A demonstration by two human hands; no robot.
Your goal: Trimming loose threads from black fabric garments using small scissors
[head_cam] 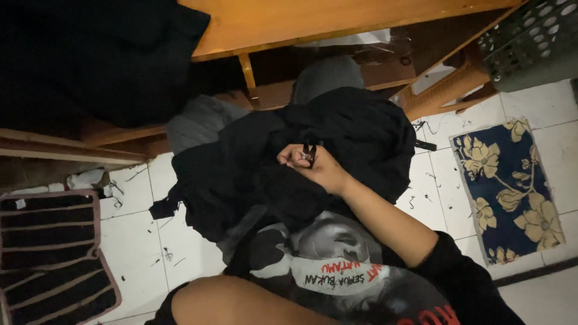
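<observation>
Curling around a small dark clipper-like tool (309, 151), the fingers (296, 157) of the right hand (316, 167) hold it closed in a loose fist on top of a heap of black cloth (337, 138). The tool is too small and dim to make out in detail; only two dark prongs stick up past the knuckles. The cloth heap lies in the middle of the scene, across the person's lap, spilling left toward the white tiled floor (138, 241). The left hand cannot be seen; only a bare forearm (235, 301) crosses the near edge, cut off by the frame, so its fingers cannot be judged.

Farther off, a wooden counter (313, 24) spans the top, with more dark cloth (102, 54) draped over its far-left part, nearly lost in shadow. Grey fabric (198, 123) shows beneath it. At the far right a grey perforated basket (533, 45) is cropped by the corner, its contents hidden. A blue floral mat (506, 186) lies on the right, a dark striped mat (51, 253) on the left. Thread scraps (165, 256) dot the tiles.
</observation>
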